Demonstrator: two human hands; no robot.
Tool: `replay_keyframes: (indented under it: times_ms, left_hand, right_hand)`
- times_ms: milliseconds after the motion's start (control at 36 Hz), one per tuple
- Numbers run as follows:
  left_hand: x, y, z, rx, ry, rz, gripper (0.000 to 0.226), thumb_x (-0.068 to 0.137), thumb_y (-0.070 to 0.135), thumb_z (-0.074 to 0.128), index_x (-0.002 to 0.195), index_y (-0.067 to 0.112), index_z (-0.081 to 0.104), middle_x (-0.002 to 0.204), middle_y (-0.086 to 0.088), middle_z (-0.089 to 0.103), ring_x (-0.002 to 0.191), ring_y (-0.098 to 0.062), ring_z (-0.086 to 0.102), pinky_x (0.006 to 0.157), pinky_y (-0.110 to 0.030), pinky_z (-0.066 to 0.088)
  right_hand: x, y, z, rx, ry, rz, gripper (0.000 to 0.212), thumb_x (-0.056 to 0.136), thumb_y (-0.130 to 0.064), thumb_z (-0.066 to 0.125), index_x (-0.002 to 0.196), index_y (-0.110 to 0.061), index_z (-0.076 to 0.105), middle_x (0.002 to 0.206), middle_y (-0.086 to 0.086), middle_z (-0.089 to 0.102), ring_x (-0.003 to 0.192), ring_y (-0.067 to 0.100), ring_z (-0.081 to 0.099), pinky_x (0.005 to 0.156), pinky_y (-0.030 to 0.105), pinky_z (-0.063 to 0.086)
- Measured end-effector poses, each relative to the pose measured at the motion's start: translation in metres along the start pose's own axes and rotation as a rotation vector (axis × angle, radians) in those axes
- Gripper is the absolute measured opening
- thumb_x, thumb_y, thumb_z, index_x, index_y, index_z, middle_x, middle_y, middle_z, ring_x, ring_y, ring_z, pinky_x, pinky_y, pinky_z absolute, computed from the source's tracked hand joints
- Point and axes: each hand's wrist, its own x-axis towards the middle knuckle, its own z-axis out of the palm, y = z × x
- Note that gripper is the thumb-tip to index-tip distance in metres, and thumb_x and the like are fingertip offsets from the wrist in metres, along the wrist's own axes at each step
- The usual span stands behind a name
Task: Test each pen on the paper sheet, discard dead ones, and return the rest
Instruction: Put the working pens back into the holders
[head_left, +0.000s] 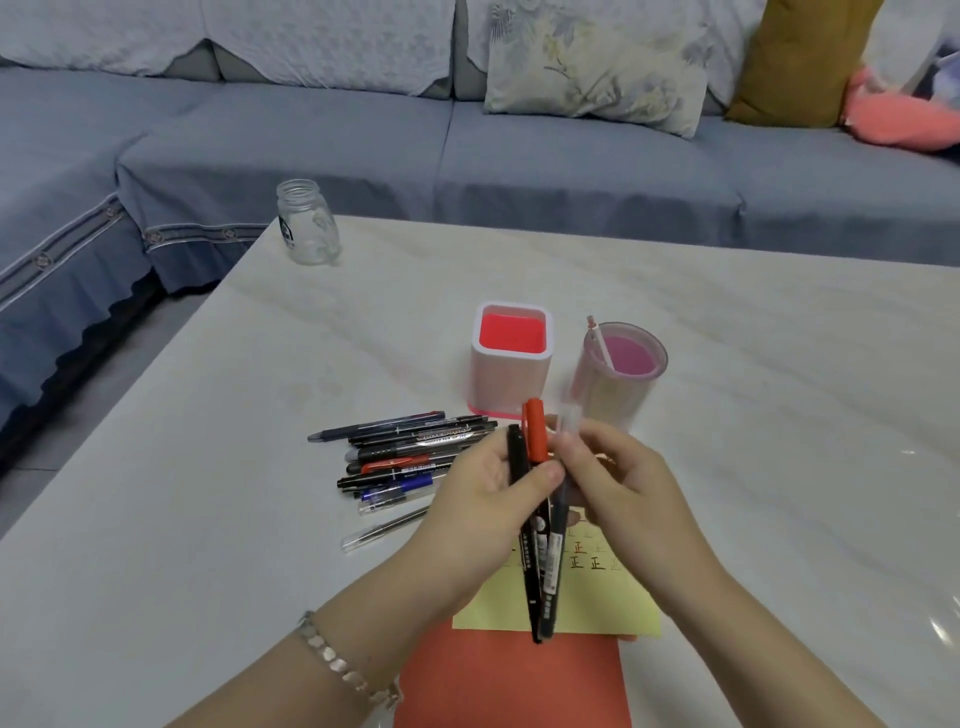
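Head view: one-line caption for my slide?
Left hand grips markers; right hand pinches a clear-capped pen over the yellow sheet.

The pale marble-look surface (779, 389) is smooth and glossy. Under the right hand (618, 483) lies a matt yellow paper sheet (597, 603); beside the left hand (483, 499), shiny plastic pens (405, 452); beyond, a clear glass jar (306, 223).

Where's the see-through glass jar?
In the head view, the clear glass jar stands upright at the far left corner of the pale marble table, beside the blue sofa, left of and beyond the square white-and-red pen holder.
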Motion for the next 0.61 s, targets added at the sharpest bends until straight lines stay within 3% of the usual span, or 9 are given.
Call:
replay_keyframes:
  times_ms: [28,83,194,278,333,417,500,611]
  left_hand:
    - [0.000,0.001,0.001,0.043,-0.014,0.008,0.019,0.091,-0.001,0.051,0.100,0.013,0.060,0.089,-0.006,0.069,0.082,-0.020,0.067,0.076,-0.036,0.056]
    - [0.000,0.002,0.001,0.165,-0.005,0.040,0.017,0.090,0.002,0.054,0.095,0.017,0.060,0.079,0.004,0.070,0.077,-0.012,0.067,0.075,-0.032,0.055]
    - [0.010,0.011,-0.004,0.392,0.149,0.180,0.014,0.087,0.016,0.060,0.086,0.030,0.059,0.087,0.007,0.069,0.086,-0.010,0.064,0.083,-0.038,0.050]
    - [0.024,0.032,0.000,0.281,0.229,0.358,0.027,0.092,0.011,0.054,0.088,0.037,0.049,0.086,0.008,0.063,0.076,-0.007,0.059,0.070,-0.028,0.051]
    - [0.035,0.051,0.004,0.261,0.265,0.552,0.028,0.094,0.006,0.048,0.090,0.033,0.043,0.085,0.012,0.059,0.081,-0.009,0.060,0.066,-0.026,0.052]
    - [0.060,0.068,0.011,0.288,0.268,0.714,0.030,0.094,0.003,0.043,0.091,0.032,0.041,0.086,0.015,0.060,0.094,-0.011,0.062,0.078,-0.039,0.049]
    - [0.091,0.066,0.010,0.321,0.266,0.626,0.032,0.095,-0.001,0.042,0.090,0.030,0.041,0.091,0.008,0.060,0.083,-0.009,0.059,0.084,-0.041,0.048]
    - [0.121,0.047,-0.004,0.382,0.234,0.363,0.029,0.094,-0.003,0.044,0.087,0.026,0.042,0.090,0.007,0.061,0.094,-0.007,0.058,0.086,-0.025,0.046]
  right_hand:
    - [0.004,0.000,-0.002,-0.032,0.001,-0.021,0.013,0.089,-0.025,0.059,0.087,-0.017,0.070,0.069,0.003,0.058,0.059,0.016,0.055,0.052,0.027,0.047]
    - [0.008,-0.001,-0.006,-0.080,0.014,-0.037,0.013,0.085,-0.025,0.063,0.080,-0.015,0.070,0.075,0.009,0.059,0.060,0.020,0.054,0.055,0.026,0.045]
    - [0.014,-0.009,-0.019,-0.259,0.184,-0.231,0.012,0.085,-0.024,0.063,0.073,-0.023,0.065,0.074,-0.009,0.061,0.064,0.005,0.051,0.061,0.014,0.039]
    - [0.019,-0.021,-0.034,-0.279,0.373,-0.438,0.013,0.086,-0.031,0.056,0.074,-0.035,0.058,0.080,-0.016,0.058,0.069,0.007,0.056,0.061,0.013,0.042]
    - [0.025,-0.028,-0.044,-0.345,0.453,-0.561,0.010,0.087,-0.032,0.051,0.082,-0.040,0.055,0.087,-0.022,0.053,0.077,0.011,0.060,0.067,0.011,0.045]
    - [0.039,-0.026,-0.056,-0.478,0.530,-0.591,0.010,0.091,-0.019,0.051,0.096,-0.015,0.059,0.093,-0.007,0.052,0.082,0.021,0.060,0.071,0.010,0.045]
    - [0.056,-0.015,-0.060,-0.570,0.492,-0.421,0.008,0.093,-0.012,0.050,0.094,-0.011,0.059,0.097,0.000,0.051,0.084,0.022,0.057,0.068,0.013,0.040]
    - [0.070,0.000,-0.058,-0.638,0.394,-0.243,0.013,0.094,-0.014,0.047,0.093,-0.011,0.059,0.097,0.002,0.050,0.084,0.018,0.052,0.063,0.014,0.031]
